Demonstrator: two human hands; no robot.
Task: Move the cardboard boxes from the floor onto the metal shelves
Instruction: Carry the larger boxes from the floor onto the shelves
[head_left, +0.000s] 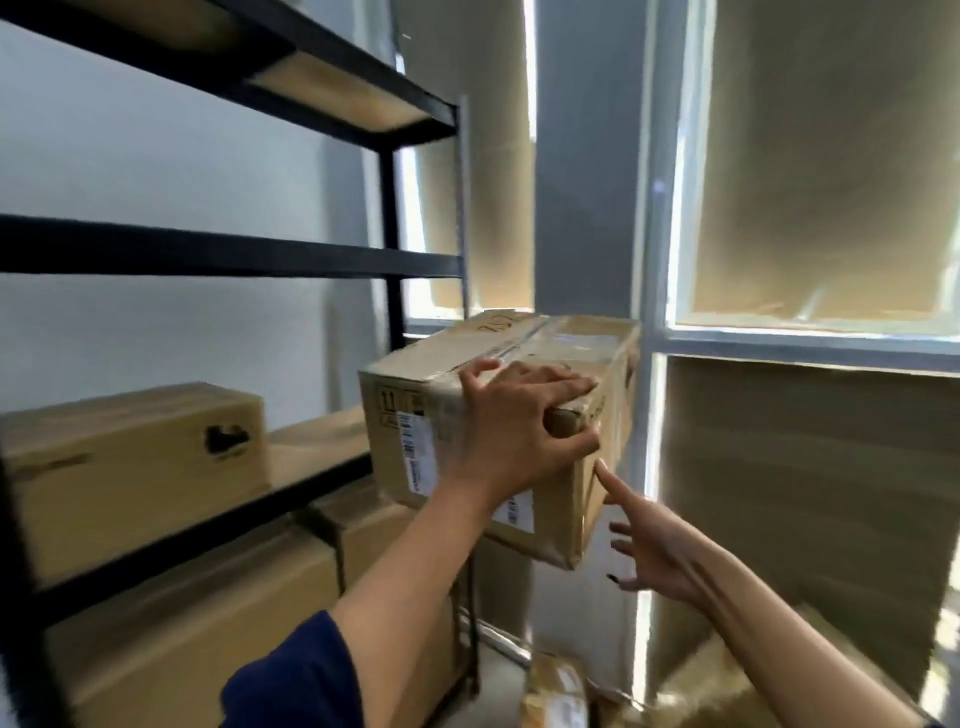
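The labelled cardboard box (467, 415) sits half on the metal shelf (332, 457), its near end overhanging. The left hand (519, 415) grips its top near corner; the right hand (654, 551), fingers spread, holds nothing, one fingertip touching the box's side. Pushing squarely inward should seat it fully.

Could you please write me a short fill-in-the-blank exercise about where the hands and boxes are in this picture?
1. The left hand grips the near top corner of the ____ box.
2. The right hand touches that box with one outstretched ____.
3. The box with the dark handle hole rests on the black metal ____.
4. The left arm wears a dark ____ sleeve.

Missing words: cardboard; finger; shelves; blue
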